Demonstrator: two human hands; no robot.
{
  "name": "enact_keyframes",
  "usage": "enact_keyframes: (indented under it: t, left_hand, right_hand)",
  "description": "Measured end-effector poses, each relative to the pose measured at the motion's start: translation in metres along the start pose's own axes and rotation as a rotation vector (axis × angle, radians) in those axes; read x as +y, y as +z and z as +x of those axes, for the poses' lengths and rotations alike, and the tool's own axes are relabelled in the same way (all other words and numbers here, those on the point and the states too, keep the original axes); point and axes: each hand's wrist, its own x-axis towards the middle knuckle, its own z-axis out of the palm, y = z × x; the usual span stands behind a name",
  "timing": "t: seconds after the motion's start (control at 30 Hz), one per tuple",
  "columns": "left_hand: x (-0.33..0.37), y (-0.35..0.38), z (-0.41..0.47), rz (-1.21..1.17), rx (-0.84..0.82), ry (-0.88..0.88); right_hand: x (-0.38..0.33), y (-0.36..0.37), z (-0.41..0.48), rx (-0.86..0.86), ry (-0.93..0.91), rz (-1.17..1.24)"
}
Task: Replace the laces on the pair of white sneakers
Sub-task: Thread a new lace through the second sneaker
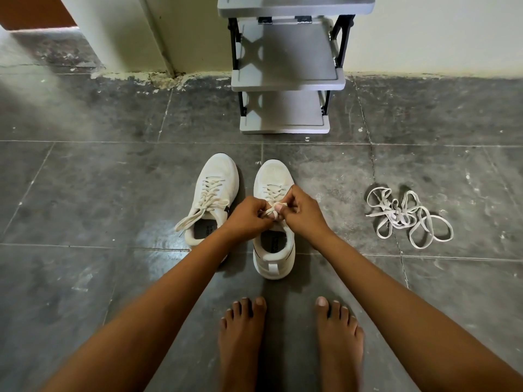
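Mottled tile floor (85,193); left hand (246,215) and right hand (302,213) pinch-tight on flat lace (268,212).

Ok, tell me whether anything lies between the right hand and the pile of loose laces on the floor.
Nothing visible does: only bare floor tile lies between the right hand and the loose laces. The hand itself is busy, though; with the left hand it pinches the lace on one white sneaker.
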Motion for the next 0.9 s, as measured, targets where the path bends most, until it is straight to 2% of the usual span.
enact_keyframes:
  t: [0.07,0.13,0.2,0.37,0.57,0.77,0.9]
  left_hand:
    - [-0.001,0.004,0.0,0.029,0.091,0.009]
    - [-0.003,0.005,-0.001,-0.058,0.177,0.022]
    - [-0.004,0.003,-0.002,-0.135,0.211,0.081]
    - [-0.008,0.001,-0.004,-0.011,0.202,0.302]
    - [-0.007,0.003,-0.001,-0.026,0.26,0.286]
    - [-0.012,0.002,-0.004,-0.145,0.402,0.101]
    - [-0.02,0.0,-0.011,-0.079,0.468,0.04]
  right_hand:
    - [-0.001,0.001,0.001,0.001,0.045,-0.008]
    - [-0.003,0.0,0.003,-0.005,0.126,0.013]
    - [-0.005,0.0,0.003,-0.023,0.253,0.152]
    - [-0.009,-0.003,0.005,-0.06,0.572,0.573]
    - [-0.009,-0.006,0.003,-0.1,0.608,0.645]
    - [-0.009,-0.011,0.002,-0.077,0.612,0.689]
    - [-0.004,-0.018,-0.001,-0.04,0.527,0.492]
